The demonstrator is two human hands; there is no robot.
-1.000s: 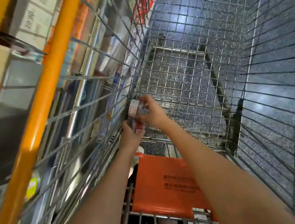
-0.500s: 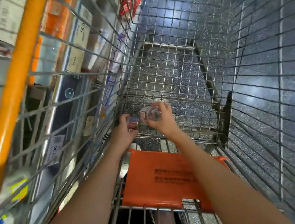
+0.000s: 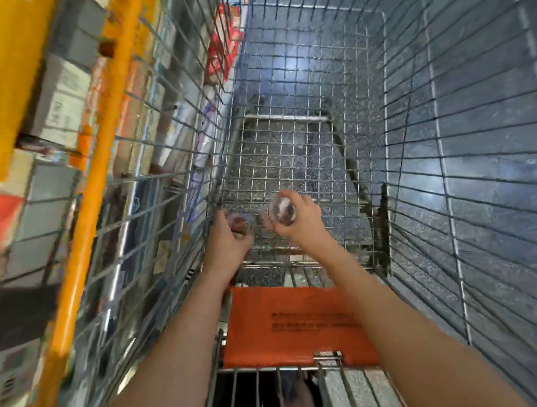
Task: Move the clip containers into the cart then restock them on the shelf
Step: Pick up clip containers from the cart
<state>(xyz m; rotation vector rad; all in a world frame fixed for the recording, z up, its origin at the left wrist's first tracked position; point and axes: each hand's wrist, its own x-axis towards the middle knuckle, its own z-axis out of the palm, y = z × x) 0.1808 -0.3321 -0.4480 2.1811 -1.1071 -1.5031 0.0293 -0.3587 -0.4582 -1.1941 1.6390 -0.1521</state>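
right hand (image 3: 299,219) grips clear clip container (image 3: 281,211) — round end facing up.

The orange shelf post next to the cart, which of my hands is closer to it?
Left. Your left hand is by the cart's left wall, the side facing the orange shelf post. Your right hand, gripping a clear container, is further toward the cart's middle.

Print on the orange seat flap (image 3: 295,321) (blurred) is unreadable.
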